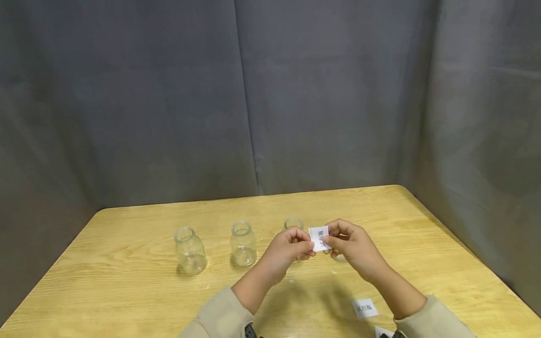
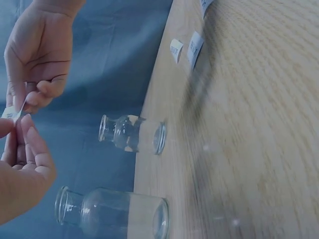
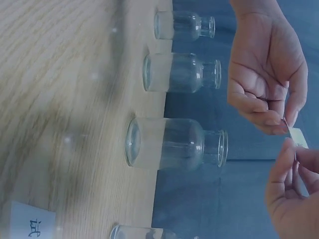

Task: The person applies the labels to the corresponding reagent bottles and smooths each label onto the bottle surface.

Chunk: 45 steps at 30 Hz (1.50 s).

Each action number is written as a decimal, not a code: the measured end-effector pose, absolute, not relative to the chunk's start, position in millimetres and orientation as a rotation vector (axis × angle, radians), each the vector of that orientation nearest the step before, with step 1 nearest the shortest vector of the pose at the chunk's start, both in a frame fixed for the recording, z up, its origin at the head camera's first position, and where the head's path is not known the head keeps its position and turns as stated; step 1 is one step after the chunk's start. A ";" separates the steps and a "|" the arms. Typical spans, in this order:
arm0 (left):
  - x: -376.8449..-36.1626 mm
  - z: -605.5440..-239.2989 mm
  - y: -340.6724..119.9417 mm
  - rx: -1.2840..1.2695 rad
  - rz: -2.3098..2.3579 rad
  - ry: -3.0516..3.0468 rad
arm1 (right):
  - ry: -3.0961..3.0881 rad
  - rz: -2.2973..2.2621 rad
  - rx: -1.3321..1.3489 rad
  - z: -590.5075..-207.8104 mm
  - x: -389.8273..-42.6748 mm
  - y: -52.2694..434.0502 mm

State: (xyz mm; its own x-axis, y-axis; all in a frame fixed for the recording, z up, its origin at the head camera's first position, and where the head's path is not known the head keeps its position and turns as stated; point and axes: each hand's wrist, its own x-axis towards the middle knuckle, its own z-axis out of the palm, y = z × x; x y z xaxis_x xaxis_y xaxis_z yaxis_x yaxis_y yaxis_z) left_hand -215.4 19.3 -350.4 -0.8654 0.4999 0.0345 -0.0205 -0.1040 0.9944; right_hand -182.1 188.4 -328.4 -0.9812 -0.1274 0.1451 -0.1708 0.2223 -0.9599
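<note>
You hold the label [image 1: 319, 238] between both hands, above the tabletop [image 1: 127, 281] and near its middle, just right of the third jar [image 1: 293, 224]. Your left hand [image 1: 289, 249] pinches its left edge; your right hand [image 1: 352, 245] pinches its right edge. Both grips are narrow, fingertip only.

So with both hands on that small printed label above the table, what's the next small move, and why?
Probably peel the label from its backing. The left hand and right hand both pinch it at its edges, held up in front of the rightmost glass jar, and none of the jars visibly bears a label yet.
</note>
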 end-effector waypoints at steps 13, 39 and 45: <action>-220.7 -344.9 16.2 0.480 2.048 1.849 | -2.511 1.929 0.342 -329.7 -183.2 187.2; -219.6 -344.0 -2.5 0.467 2.030 1.902 | -2.475 1.884 0.386 -332.9 -185.1 171.2; -216.8 -346.5 -6.1 0.474 1.978 1.904 | -2.383 1.984 0.328 -333.7 -185.4 169.4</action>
State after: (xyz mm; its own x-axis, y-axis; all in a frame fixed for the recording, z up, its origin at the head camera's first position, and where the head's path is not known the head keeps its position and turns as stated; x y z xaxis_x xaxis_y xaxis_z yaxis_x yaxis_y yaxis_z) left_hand -216.8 -6.1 -346.5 -0.8813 0.4726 -0.0037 -0.0216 -0.0325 0.9992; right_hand -185.4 169.4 -333.7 -0.9776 -0.1458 0.1518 -0.1757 0.1685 -0.9699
